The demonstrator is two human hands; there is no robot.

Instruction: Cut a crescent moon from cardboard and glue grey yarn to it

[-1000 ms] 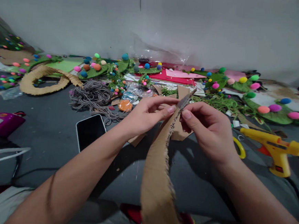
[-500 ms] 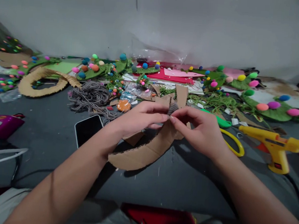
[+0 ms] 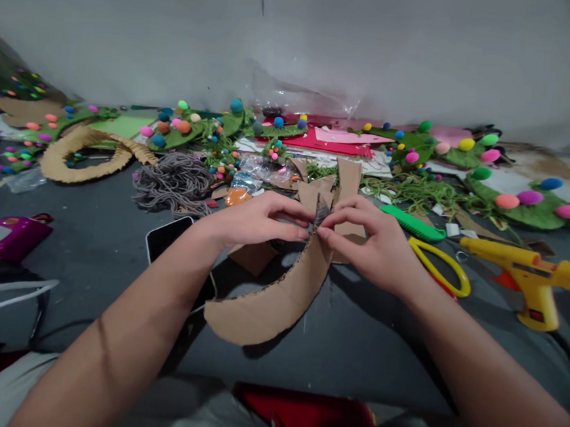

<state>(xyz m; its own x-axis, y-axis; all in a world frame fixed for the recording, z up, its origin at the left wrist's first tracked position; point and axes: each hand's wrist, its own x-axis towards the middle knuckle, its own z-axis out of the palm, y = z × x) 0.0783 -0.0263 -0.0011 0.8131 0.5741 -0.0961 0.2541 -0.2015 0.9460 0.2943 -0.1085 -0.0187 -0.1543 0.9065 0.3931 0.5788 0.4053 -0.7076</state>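
A curved brown cardboard piece (image 3: pixel 278 295) hangs over the dark table, its upper tip wrapped in grey yarn (image 3: pixel 321 213). My right hand (image 3: pixel 369 243) pinches the cardboard just below the wrapped tip, thumb and index finger together. On the other side, my left hand (image 3: pixel 264 222) is at the tip's left edge, its thumb and fingers a little apart; whether they touch the yarn is hard to tell. Behind my left wrist lies a tangle of grey yarn (image 3: pixel 173 182). A phone (image 3: pixel 167 237) is partly hidden under my left forearm.
A yellow glue gun (image 3: pixel 527 272), yellow-handled scissors (image 3: pixel 441 268) and a green cutter (image 3: pixel 412 223) lie right. Purple glue gun (image 3: pixel 6 244) and cable at left. Wrapped ring (image 3: pixel 85 155), cardboard scraps (image 3: pixel 349 179), felt leaves with pompoms (image 3: pixel 517 202) and red sheets (image 3: pixel 315 140) stand behind.
The cardboard's lower part has swung slightly down and towards me. My left thumb and fingers have moved back a little from the wrapped tip, showing more of it. The view has shifted slightly.
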